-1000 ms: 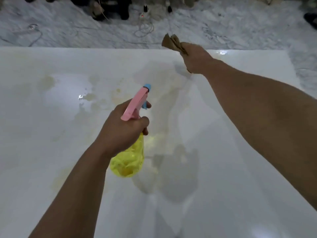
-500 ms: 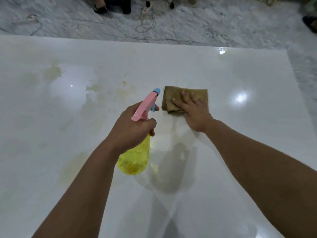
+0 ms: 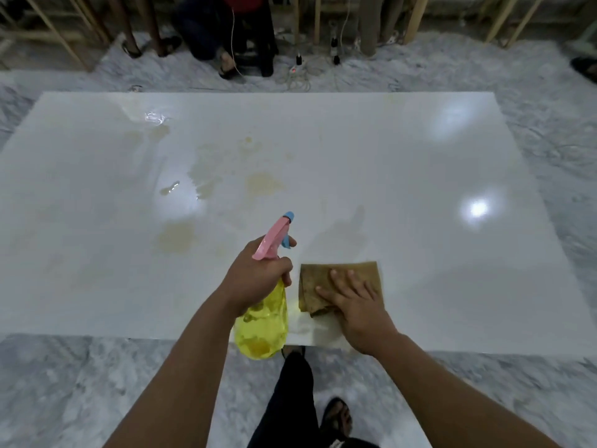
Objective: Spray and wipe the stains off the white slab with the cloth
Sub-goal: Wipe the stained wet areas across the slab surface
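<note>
So your left hand (image 3: 255, 279) is wrapped tight around the neck of the yellow see-through spray bottle with the pink trigger head and blue nozzle (image 3: 263, 318), one finger hooked over the front by the trigger, and the nozzle is aimed toward the upper middle of the frame. The bottle hangs tilted in the lower middle, its yellow body overlapping the near edge of the big glossy white slab (image 3: 420, 189), and you can't tell if it's touching the slab or just above it. Your right hand (image 3: 358, 305) is flat and spread out, palm down, pressing on the folded brownish-tan cloth (image 3: 315, 282), which lies on the slab just right of the bottle, close to the near edge in the lower centre. Fingers point up and left across the cloth, not gripping it, just pushing down. The yellowish-brown stains (image 3: 176, 236) sit up and left of your hands, with one patch left of the nozzle, another (image 3: 263, 182) around the centre, and fainter ones toward the upper left. There's a wet shiny streak in there too. Grey marbled floor (image 3: 97, 383) all around, and your dark trouser leg and sandalled foot (image 3: 337, 418) show at the bottom
</note>
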